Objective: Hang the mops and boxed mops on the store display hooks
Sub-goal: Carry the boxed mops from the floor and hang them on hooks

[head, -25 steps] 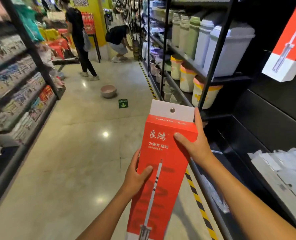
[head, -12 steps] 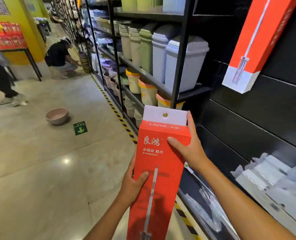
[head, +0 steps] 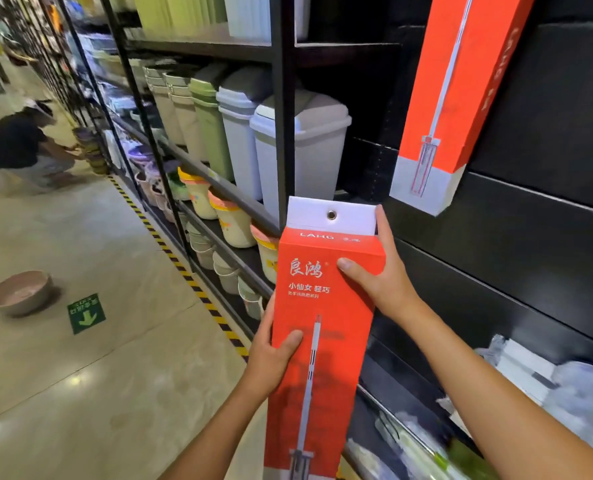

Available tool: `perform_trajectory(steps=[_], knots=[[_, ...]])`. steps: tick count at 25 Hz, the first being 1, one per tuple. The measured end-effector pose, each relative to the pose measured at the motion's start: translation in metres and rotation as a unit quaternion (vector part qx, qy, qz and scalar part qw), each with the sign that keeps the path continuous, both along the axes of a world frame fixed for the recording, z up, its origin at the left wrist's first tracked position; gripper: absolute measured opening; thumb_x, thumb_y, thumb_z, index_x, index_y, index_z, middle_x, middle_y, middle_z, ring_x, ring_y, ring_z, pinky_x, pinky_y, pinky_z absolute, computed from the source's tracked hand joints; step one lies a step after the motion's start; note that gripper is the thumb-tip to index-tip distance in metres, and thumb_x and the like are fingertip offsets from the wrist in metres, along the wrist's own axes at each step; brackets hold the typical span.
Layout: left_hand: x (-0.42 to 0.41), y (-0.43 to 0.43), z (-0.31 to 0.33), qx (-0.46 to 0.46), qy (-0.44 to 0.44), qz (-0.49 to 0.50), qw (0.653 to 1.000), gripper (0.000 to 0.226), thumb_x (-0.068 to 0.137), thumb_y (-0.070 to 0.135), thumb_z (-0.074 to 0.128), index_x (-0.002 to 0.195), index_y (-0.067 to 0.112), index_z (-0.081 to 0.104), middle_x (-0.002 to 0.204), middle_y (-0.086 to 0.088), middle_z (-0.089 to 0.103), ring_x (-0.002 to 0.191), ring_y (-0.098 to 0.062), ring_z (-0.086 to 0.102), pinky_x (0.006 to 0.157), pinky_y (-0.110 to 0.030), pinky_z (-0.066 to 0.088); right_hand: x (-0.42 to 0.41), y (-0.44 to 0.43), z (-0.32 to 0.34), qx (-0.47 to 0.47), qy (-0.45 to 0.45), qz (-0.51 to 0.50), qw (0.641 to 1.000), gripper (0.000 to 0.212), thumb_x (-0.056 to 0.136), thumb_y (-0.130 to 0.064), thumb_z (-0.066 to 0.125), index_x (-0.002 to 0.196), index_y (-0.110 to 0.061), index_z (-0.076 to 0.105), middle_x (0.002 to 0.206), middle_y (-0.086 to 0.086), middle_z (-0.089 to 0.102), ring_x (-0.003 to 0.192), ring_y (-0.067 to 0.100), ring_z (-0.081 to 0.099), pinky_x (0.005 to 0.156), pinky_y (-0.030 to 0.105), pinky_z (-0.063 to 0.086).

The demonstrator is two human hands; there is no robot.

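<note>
— What is being carried in this store aisle?

— A tall red cardboard mop box (head: 324, 362) with a white hang tab, upright before the black wall panel (head: 530, 268).

— And the grip?

— The left hand (head: 271, 356) curls round its left edge, thumb on the face; the right hand (head: 381, 284) clasps the upper right edge. A matching red box (head: 451, 81) hangs tilted on the panel above, apart.

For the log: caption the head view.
Left hand and right hand hold a red boxed mop beside the black display wall, where a second box hangs.
</note>
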State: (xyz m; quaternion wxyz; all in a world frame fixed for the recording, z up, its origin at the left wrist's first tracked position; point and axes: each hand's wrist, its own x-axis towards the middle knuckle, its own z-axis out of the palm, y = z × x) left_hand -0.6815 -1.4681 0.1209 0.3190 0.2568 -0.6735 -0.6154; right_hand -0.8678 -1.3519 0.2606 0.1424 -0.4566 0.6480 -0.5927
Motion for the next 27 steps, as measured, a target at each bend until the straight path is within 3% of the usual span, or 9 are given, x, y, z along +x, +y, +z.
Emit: perform_trajectory(steps=[3,4,6,8,12,18,23,27], knots=[[-0.046,-0.021,0.009,-0.016,0.006,-0.018,1.000,0.095,0.077,0.058,0.072,0.158,0.022,0.037,0.142,0.007,0.062,0.122,0.000,0.065,0.092,-0.014,0.054,-0.041,-0.014,0.004,0.002,-0.002,-0.032,0.999,0.112,0.080,-0.045,0.083,0.164,-0.035,0.010,0.148,-0.006,0.058,0.131,0.017,0.063,0.109,0.054,0.051],[-0.061,-0.029,0.013,-0.014,0.011,-0.031,0.999,0.097,0.076,0.062,0.073,0.158,0.022,0.038,0.141,0.007,0.063,0.121,0.000,0.065,0.090,-0.012,0.053,-0.054,-0.019,0.007,0.006,-0.003,-0.044,0.999,0.110,0.080,-0.045,0.083,0.163,-0.038,0.012,0.146,-0.013,0.059,0.131,0.013,0.063,0.109,0.049,0.053],[-0.088,-0.042,0.024,-0.014,0.025,-0.059,0.998,0.105,0.072,0.077,0.073,0.156,0.024,0.039,0.133,0.014,0.068,0.119,-0.002,0.067,0.088,-0.012,0.054,-0.073,-0.026,0.017,0.005,0.003,-0.066,0.998,0.102,0.080,-0.043,0.082,0.157,-0.048,0.015,0.132,-0.038,0.060,0.123,-0.003,0.063,0.101,0.024,0.054],[-0.111,-0.056,0.035,-0.024,0.043,-0.083,0.995,0.107,0.068,0.082,0.072,0.153,0.023,0.042,0.126,0.021,0.070,0.117,-0.002,0.068,0.088,-0.013,0.054,-0.087,-0.032,0.028,0.001,0.017,-0.093,0.996,0.106,0.077,-0.049,0.080,0.158,-0.048,0.012,0.126,-0.043,0.059,0.120,-0.008,0.063,0.098,0.017,0.052],[-0.166,-0.096,0.066,-0.036,0.076,-0.143,0.986,0.098,0.075,0.073,0.072,0.154,0.024,0.040,0.129,0.020,0.069,0.117,-0.007,0.070,0.091,-0.023,0.059,-0.121,-0.051,0.061,-0.023,0.029,-0.141,0.989,0.118,0.077,-0.051,0.080,0.165,-0.039,0.002,0.142,-0.019,0.060,0.125,0.002,0.064,0.108,0.034,0.052],[-0.238,-0.142,0.129,-0.053,0.147,-0.203,0.967,0.101,0.075,0.077,0.072,0.154,0.023,0.041,0.134,0.011,0.069,0.121,-0.011,0.069,0.091,-0.019,0.056,-0.157,-0.076,0.133,-0.060,0.085,-0.200,0.974,0.118,0.077,-0.055,0.082,0.165,-0.037,0.005,0.154,-0.011,0.051,0.134,0.008,0.060,0.113,0.047,0.049],[-0.279,-0.157,0.192,-0.093,0.210,-0.236,0.944,0.096,0.076,0.076,0.071,0.152,0.024,0.046,0.133,0.014,0.069,0.121,-0.006,0.068,0.090,-0.013,0.053,-0.175,-0.080,0.202,-0.088,0.137,-0.228,0.960,0.111,0.080,-0.054,0.084,0.163,-0.032,0.014,0.151,-0.003,0.057,0.131,0.022,0.063,0.108,0.058,0.051],[-0.299,-0.161,0.238,-0.108,0.249,-0.268,0.924,0.078,0.083,0.060,0.068,0.152,0.031,0.046,0.134,0.018,0.068,0.122,-0.004,0.067,0.091,-0.014,0.054,-0.178,-0.077,0.255,-0.101,0.181,-0.222,0.953,0.089,0.088,-0.037,0.080,0.158,-0.025,0.026,0.147,0.002,0.060,0.129,0.027,0.065,0.106,0.060,0.052]])
